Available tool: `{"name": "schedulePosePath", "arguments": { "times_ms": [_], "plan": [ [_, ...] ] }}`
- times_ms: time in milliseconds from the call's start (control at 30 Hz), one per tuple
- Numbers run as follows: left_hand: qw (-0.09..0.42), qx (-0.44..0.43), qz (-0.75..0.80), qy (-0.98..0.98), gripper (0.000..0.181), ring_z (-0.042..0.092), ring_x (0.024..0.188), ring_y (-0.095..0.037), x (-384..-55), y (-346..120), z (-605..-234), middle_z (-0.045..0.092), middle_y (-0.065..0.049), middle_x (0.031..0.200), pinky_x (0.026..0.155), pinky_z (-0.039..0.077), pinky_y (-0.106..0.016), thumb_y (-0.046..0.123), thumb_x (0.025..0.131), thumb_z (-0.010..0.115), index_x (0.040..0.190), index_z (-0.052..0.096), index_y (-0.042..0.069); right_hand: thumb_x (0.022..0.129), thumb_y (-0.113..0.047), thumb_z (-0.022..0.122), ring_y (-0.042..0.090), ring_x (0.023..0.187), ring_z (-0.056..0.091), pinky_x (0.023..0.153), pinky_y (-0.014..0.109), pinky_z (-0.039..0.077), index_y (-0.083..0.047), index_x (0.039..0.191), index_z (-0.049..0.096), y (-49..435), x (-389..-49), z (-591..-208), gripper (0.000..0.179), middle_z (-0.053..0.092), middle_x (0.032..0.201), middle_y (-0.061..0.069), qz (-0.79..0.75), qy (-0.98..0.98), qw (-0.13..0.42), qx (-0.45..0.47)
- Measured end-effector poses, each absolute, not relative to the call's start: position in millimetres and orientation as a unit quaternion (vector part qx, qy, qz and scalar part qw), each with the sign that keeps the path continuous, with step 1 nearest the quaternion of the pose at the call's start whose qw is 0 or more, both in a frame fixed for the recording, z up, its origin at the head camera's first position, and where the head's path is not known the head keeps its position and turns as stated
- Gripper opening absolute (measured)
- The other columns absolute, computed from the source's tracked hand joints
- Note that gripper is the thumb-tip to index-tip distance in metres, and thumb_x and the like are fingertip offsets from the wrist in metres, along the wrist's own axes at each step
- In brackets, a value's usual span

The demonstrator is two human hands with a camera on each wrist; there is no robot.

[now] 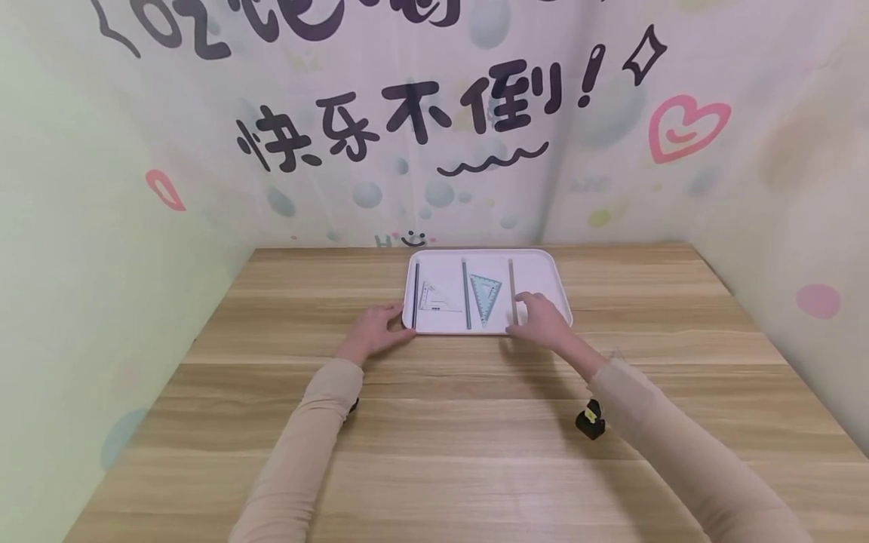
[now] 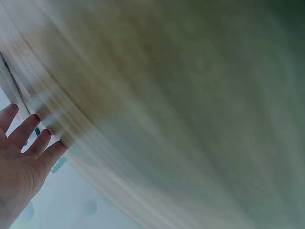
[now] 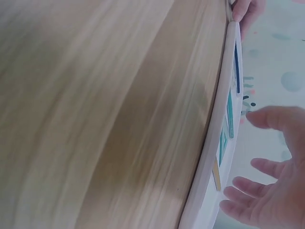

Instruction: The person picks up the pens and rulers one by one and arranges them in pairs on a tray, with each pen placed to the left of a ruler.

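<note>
A white tray lies at the far side of the table. From left to right it holds a dark pencil, a clear set square, a blue-green pencil, a light blue set square and a brown pencil. My left hand touches the tray's front left corner, thumb at the front edge; its fingers look fairly straight in the left wrist view. Over the tray's right end hovers my right hand, beside the brown pencil, its fingers spread with nothing between them.
The wood-grain table stretches toward me. Behind the tray hangs a printed cloth with black lettering, and pale walls close in both sides. A small black device is by my right sleeve.
</note>
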State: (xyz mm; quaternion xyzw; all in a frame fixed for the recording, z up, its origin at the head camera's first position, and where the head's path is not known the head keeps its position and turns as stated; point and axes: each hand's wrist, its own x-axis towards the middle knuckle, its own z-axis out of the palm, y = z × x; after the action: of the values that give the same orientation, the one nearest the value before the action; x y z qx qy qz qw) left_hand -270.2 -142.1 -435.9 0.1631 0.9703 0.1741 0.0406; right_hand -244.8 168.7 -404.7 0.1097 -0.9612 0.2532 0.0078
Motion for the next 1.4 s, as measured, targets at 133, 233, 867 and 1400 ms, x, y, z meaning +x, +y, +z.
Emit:
{"name": "schedulePosePath", "arguments": {
  "times_ms": [133, 233, 867, 1400],
  "plan": [
    [0.042, 0.161, 0.173, 0.971, 0.073, 0.035, 0.128, -0.033, -271, -143, -437, 0.039, -0.015, 0.139, 0.108, 0.027, -0.042, 0.053, 0.083, 0.056, 0.138, 0.038, 0.008, 0.071, -0.023, 0.071, 0.043, 0.113, 0.043, 0.094, 0.052, 0.039, 0.006, 0.128, 0.042, 171, -241, -408, 0.070, 0.045, 0.125, 0.029, 0.233, -0.964, 0.022, 0.125],
    [0.041, 0.160, 0.172, 0.971, 0.073, 0.035, 0.128, -0.034, -271, -142, -437, 0.039, -0.016, 0.139, 0.108, 0.027, -0.043, 0.053, 0.083, 0.055, 0.138, 0.038, 0.008, 0.070, -0.026, 0.071, 0.046, 0.116, 0.039, 0.094, 0.056, 0.038, 0.003, 0.132, 0.039, 174, -236, -410, 0.075, 0.040, 0.129, 0.030, 0.208, -0.968, 0.039, 0.139],
    [0.038, 0.165, 0.176, 0.970, 0.072, 0.035, 0.128, -0.034, -269, -142, -437, 0.040, -0.017, 0.139, 0.108, 0.027, -0.043, 0.052, 0.083, 0.056, 0.137, 0.039, 0.007, 0.074, -0.055, 0.061, 0.051, 0.130, 0.013, 0.102, 0.066, 0.013, 0.000, 0.142, 0.024, 186, -206, -405, 0.095, 0.018, 0.143, 0.032, 0.102, -0.979, 0.005, 0.175],
    [0.037, 0.171, 0.165, 0.971, 0.071, 0.036, 0.127, -0.033, -269, -141, -436, 0.040, -0.015, 0.139, 0.107, 0.028, -0.042, 0.051, 0.084, 0.056, 0.137, 0.039, 0.006, 0.078, -0.059, 0.056, 0.050, 0.131, 0.010, 0.104, 0.064, 0.011, -0.001, 0.143, 0.021, 185, -192, -402, 0.094, 0.016, 0.145, 0.029, 0.091, -0.977, -0.006, 0.192]
  ]
}}
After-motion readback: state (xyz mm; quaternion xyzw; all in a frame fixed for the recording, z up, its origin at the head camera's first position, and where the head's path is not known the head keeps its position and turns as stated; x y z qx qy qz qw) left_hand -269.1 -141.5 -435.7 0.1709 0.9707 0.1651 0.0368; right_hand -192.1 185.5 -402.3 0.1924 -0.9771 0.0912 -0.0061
